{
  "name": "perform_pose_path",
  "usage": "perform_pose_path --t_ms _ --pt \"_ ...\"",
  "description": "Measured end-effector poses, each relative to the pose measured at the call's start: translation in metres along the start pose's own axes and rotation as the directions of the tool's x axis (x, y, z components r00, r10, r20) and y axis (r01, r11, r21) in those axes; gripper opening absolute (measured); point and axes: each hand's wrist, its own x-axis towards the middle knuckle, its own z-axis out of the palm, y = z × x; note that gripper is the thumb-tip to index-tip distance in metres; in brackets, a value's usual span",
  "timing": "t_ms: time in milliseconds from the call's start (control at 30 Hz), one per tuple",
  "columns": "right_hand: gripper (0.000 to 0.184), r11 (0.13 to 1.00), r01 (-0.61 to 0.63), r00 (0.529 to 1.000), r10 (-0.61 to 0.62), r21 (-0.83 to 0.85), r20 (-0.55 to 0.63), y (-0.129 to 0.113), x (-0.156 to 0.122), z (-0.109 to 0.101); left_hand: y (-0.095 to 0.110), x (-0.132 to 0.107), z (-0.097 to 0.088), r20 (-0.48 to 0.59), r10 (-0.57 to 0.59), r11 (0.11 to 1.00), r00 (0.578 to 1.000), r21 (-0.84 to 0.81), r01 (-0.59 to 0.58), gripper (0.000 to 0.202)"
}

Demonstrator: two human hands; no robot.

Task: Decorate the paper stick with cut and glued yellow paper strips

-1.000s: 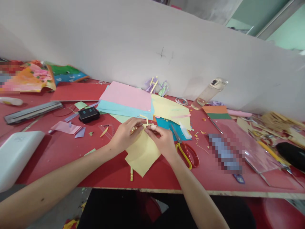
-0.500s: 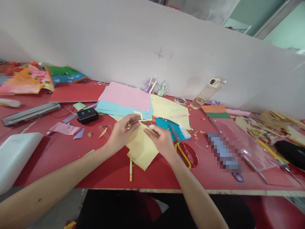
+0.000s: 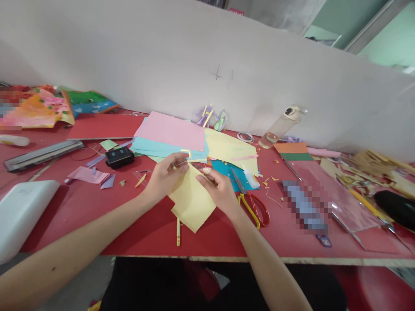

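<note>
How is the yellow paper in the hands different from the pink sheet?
The held paper is pale yellow, the pink sheet pink. The left hand and right hand grip the held paper; the pink sheet lies on blue paper. The held paper looks smaller than the pink sheet. Both are paper.

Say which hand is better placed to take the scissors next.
Likely the right hand: the scissors lie just beside it, while the left hand is farther off, across the yellow paper.

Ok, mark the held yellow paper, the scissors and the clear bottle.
Held yellow paper (image 3: 194, 203), head view: middle of the sheet.
Scissors (image 3: 243, 190), head view: near the pivot.
Clear bottle (image 3: 280, 128), head view: middle of its body.
</note>
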Motion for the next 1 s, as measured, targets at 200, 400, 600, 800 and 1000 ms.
perform_pose_path --t_ms 200,400,600,800,1000 --pt "0.027 0.987 0.033 0.999 -0.037 -0.155 -0.022 -0.0026 -0.0014 -0.0006 0.0040 -0.0008 0.0010 0.025 -0.026 0.998 0.999 -0.058 0.027 0.031" --pt "0.029 0.987 0.023 0.999 -0.029 -0.162 -0.037 0.0000 -0.0009 -0.0008 0.0009 -0.0021 0.0005 0.050 0.040 0.999 0.998 0.025 -0.041 0.029" --pt "0.034 0.995 -0.034 0.999 0.030 -0.099 -0.034 0.0028 -0.0007 -0.0002 0.0043 -0.0049 0.0013 0.061 0.116 0.979 0.991 0.163 -0.125 0.025" --pt "0.037 0.998 -0.043 0.999 0.043 -0.047 -0.017 0.0035 0.0002 -0.0008 0.0053 -0.0054 0.0014 0.087 0.168 0.951 0.982 0.248 -0.185 0.024" --pt "0.032 0.998 -0.027 0.998 0.030 -0.054 0.056 -0.0026 0.0009 -0.0031 0.0055 -0.0056 0.0016 0.082 0.158 0.967 0.984 0.187 -0.171 0.026"
